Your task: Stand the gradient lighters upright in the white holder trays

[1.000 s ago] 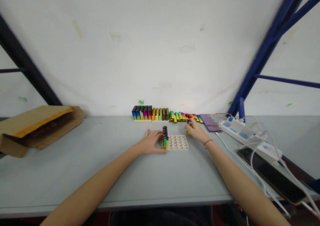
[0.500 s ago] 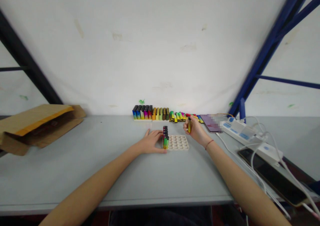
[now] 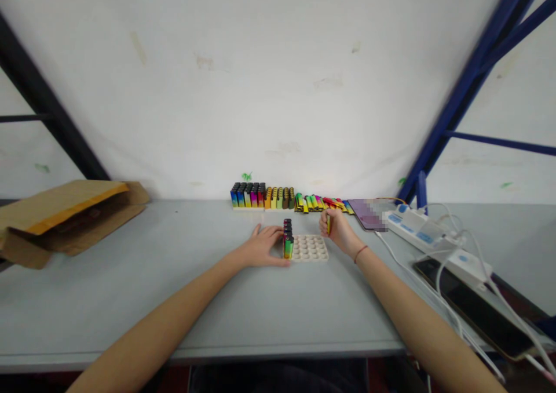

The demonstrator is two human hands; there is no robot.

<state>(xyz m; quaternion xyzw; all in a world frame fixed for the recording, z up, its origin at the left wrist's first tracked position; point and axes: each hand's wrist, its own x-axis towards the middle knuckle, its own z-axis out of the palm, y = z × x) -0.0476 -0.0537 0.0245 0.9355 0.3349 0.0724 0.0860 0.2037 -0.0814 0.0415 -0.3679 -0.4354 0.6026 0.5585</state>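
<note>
A white tray [image 3: 310,248] with rows of round holes lies at mid-table, and several black-topped lighters [image 3: 288,239] stand upright along its left side. My left hand [image 3: 262,248] braces the tray's left end, its thumb by the front corner and its fingers by the back corner, next to those lighters. Just beyond the tray's back right corner, my right hand [image 3: 337,230] is closed round a yellow lighter [image 3: 329,225] held upright. The thumb covers the top of this lighter.
Filled lighter racks [image 3: 247,197] stand against the wall, beside loose colourful lighters [image 3: 315,202]. To the right are a tablet-like device [image 3: 365,214], a power strip [image 3: 417,230], a phone [image 3: 473,306] and white cables. An open cardboard box [image 3: 78,219] lies at left.
The right thumb has come over the top of the yellow lighter, and that hand has dropped slightly. My left hand and the tray stay where they were.
</note>
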